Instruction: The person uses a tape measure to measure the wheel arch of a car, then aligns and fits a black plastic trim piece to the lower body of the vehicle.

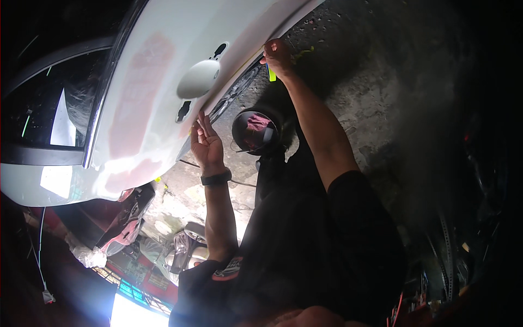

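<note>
A white car door [229, 32] with dull pinkish sanded patches slants across the upper left. My left hand [208, 150], with a dark band at the wrist, is palm up. Its fingers are stretched out, and their tips meet the door's panel below the handle recess [184, 111]. Farther up along the door's edge, my right hand [279, 59] is closed against the panel. From under its fingers sticks a flat bright yellow-green piece [272, 74] with a bit of blue; the rest of it is hidden in the hand.
A dark bucket [235, 129] with a pink cloth [257, 122] in it stands on the rough concrete floor [376, 103] beside my legs. A car wheel [235, 94] shows past the door. A motor scooter [188, 245] and red car parts [122, 231] are at the lower left.
</note>
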Motion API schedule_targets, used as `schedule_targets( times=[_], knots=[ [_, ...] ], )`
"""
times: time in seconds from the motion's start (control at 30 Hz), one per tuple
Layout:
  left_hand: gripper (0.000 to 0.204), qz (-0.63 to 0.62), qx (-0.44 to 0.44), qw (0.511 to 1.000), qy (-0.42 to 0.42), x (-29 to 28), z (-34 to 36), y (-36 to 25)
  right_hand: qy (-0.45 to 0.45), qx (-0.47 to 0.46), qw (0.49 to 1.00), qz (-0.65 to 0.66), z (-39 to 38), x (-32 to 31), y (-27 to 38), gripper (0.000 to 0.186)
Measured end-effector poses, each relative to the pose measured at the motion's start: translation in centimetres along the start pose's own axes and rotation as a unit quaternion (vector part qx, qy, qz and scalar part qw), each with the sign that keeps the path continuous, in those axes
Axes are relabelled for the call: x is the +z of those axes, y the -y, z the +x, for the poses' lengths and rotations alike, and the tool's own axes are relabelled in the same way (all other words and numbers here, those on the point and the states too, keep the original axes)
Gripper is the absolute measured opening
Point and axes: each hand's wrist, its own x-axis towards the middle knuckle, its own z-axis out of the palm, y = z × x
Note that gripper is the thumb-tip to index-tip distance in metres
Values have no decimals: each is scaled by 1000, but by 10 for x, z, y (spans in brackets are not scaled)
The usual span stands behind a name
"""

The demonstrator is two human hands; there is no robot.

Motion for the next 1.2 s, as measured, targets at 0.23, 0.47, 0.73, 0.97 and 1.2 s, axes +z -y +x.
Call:
schedule_targets(
  times=[0.23,0.47,0.73,0.97,1.2],
  knots=[
    [14,-7,-1,1000,12,-2,-1,0,13,41,995,88,-12,2,17,13],
    [14,12,10,1000,3,-1,-2,2,10,44,991,127,-12,2,17,13],
    [16,199,-23,980,-14,-19,-15,-7,6,65,993,102,-8,0,16,14],
    [22,269,-67,955,-108,-83,-69,-8,3,50,989,136,-5,0,11,13],
    [45,588,-84,800,-82,-162,-107,-41,9,24,998,58,7,-12,10,10]
  ],
)
